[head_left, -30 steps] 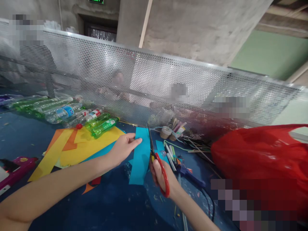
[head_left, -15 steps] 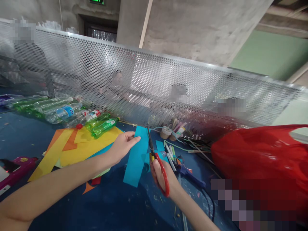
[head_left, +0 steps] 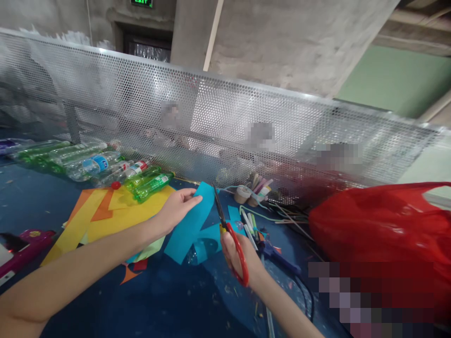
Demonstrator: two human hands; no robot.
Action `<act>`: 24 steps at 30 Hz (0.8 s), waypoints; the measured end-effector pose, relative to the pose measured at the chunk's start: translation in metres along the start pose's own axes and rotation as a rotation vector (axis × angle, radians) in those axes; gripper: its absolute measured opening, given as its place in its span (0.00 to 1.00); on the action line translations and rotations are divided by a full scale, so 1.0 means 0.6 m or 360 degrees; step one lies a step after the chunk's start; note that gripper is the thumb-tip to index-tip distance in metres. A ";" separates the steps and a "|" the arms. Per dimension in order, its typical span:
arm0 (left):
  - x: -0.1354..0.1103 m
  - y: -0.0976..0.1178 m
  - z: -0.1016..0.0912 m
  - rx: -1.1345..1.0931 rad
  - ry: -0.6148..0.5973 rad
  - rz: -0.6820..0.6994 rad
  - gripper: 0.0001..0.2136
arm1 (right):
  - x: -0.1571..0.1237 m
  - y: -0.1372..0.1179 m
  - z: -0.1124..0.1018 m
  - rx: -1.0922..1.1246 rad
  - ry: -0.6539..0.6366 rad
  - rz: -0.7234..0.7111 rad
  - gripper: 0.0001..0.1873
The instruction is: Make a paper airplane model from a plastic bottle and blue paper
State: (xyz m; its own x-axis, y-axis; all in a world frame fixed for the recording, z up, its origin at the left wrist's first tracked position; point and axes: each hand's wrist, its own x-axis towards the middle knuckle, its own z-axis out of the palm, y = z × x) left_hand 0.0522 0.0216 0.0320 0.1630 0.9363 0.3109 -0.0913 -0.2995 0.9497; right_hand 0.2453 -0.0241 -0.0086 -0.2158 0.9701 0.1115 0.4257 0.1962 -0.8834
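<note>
Blue paper (head_left: 191, 224) is pinched in the left hand (head_left: 180, 207)

Surface (head_left: 151, 305) is dark blue, small scraps scattered on it. Plastic bottles (head_left: 95, 164) lie far left, yellow and orange paper sheets (head_left: 116, 220) just nearer. Right side carries a red plastic bag (head_left: 373, 220) and a blue tool (head_left: 282, 258).

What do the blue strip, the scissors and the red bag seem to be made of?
Blue strip: probably matte paper or thin card, flat and crisp-edged. Scissors: dark, thin, straight blades, likely metal; smooth red handle, probably plastic. Red bag: seemingly glossy plastic film, wrinkled with highlights.
</note>
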 end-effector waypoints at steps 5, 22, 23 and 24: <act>0.004 0.005 -0.007 0.0066 -0.0012 -0.0007 0.12 | 0.000 -0.007 0.001 0.0001 -0.0001 0.0100 0.28; -0.046 0.018 0.032 0.0447 -0.0576 -0.0015 0.19 | -0.008 -0.023 -0.001 0.0016 0.0102 -0.0041 0.27; -0.048 0.015 0.037 0.0324 -0.0636 -0.0110 0.18 | -0.011 -0.027 -0.001 0.0014 0.0121 -0.0082 0.26; -0.049 0.010 0.041 0.0218 -0.0654 -0.0181 0.16 | -0.014 -0.030 0.000 0.0023 0.0131 -0.0122 0.26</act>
State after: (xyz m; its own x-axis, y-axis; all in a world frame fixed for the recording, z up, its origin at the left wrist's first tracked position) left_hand 0.0713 -0.0124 0.0297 0.5437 0.8225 0.1669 0.0763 -0.2464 0.9662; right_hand 0.2398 -0.0356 0.0063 -0.1742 0.9608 0.2156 0.3980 0.2689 -0.8771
